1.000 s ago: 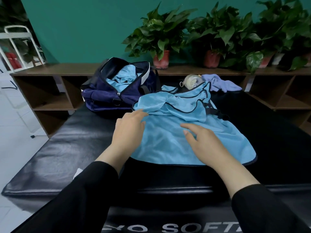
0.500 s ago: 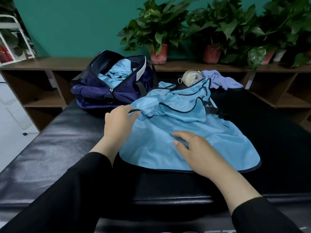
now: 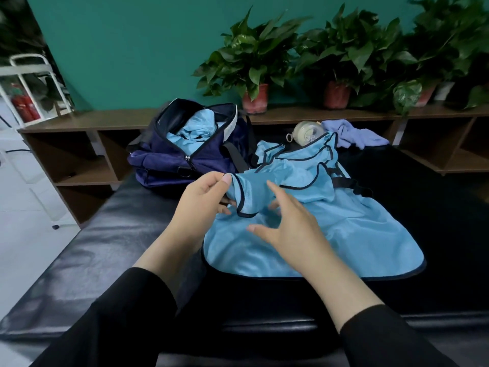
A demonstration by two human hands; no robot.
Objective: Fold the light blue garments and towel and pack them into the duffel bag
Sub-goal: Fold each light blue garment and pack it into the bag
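**Folding a light blue garment beside the open duffel bag**

The light blue garment (image 3: 330,234) lies spread on the black padded table (image 3: 92,247), just right of the navy duffel bag (image 3: 169,160), its nearest corner almost touching the bag's strap. The left hand (image 3: 201,207) pinches the garment's dark-piped left edge and lifts it off the table. The right hand (image 3: 293,229) hovers over the cloth with fingers spread and loose, holding nothing; whether its fingertips touch the raised fold cannot be told.

Handling, as judged: the fabric looks thin, light, limp and somewhat slick, so it drapes and may slide on the smooth table. The piped hem and the shoulder edges offer the firmest grip; a flat palm on the middle would steady it during a fold.

Count: one garment on the table; at least one light blue piece (image 3: 195,131) already inside the bag; one lavender towel (image 3: 354,133) behind the garment, well right of the bag; one pale round object (image 3: 304,132) beside the towel; one bag.
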